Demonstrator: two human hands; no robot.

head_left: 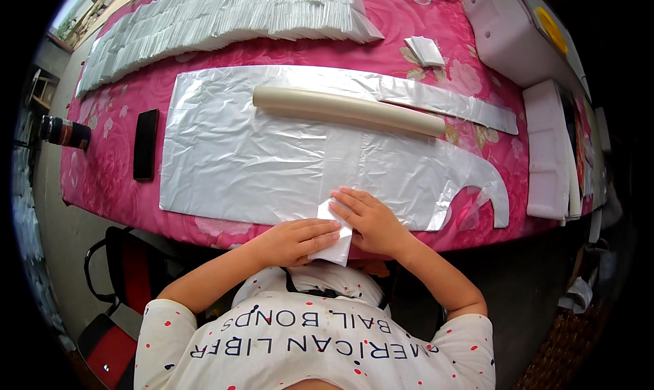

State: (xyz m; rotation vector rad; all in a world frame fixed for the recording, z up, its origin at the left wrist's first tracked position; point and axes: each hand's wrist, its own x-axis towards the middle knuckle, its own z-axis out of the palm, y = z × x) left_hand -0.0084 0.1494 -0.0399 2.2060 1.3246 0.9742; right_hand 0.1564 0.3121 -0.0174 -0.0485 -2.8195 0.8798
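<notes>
A small folded white plastic bag [334, 252] lies at the table's near edge, between my two hands. My left hand [298, 242] grips it from the left, its fingers laid across it. On the other side my right hand [370, 221] holds it, fingertips over its upper part; the thumb is hard to make out. Just beyond my hands, large flat white plastic bags [238, 172] with handle cut-outs at the right are spread over the table. Across them rests a long beige tube [347, 111], slightly slanted.
Rows of folded white bags [231, 15] fill the far left of the pink flowered tablecloth [395, 22]. A small folded stack [425, 51] sits at the far right, near white foam boxes [504, 36]. A black phone [145, 145] and a dark jar [65, 132] are at the left.
</notes>
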